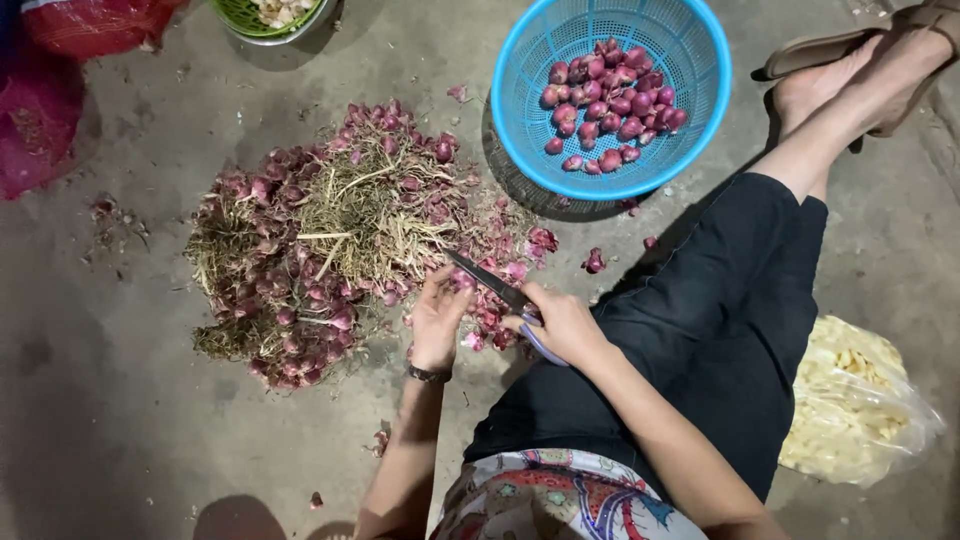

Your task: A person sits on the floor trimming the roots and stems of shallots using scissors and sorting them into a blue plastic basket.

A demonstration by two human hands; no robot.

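Head view, looking down on a grey concrete floor (120, 400). Landmark: the heap of untrimmed purple-red shallots with dry straw-coloured tops and roots (330, 240), left of centre. At the heap's lower right edge, the left hand (437, 322), with a dark band at the wrist, has its fingers drawn together at a small shallot (462, 283); how much of the bulb is pinched cannot be made out. Just right of it, the right hand (563, 325) is closed around the lilac handles of a pair of dark-bladed scissors (497, 288), whose blades point up-left toward the heap and appear nearly together; the handles are mostly hidden by the fingers. Up and right of the heap stands a round sky-blue perforated plastic basket (520, 70) holding trimmed shallots. Loose purple skins lie between heap and basket. Well right of the heap, beyond the person's dark-trousered leg, lies a clear plastic bag of pale yellowish pieces (850, 410), contents indistinct. Above the heap, a green basket (240, 15) is cut off by the top edge; a red mesh sack (90, 25) is cut off at the upper left corner.
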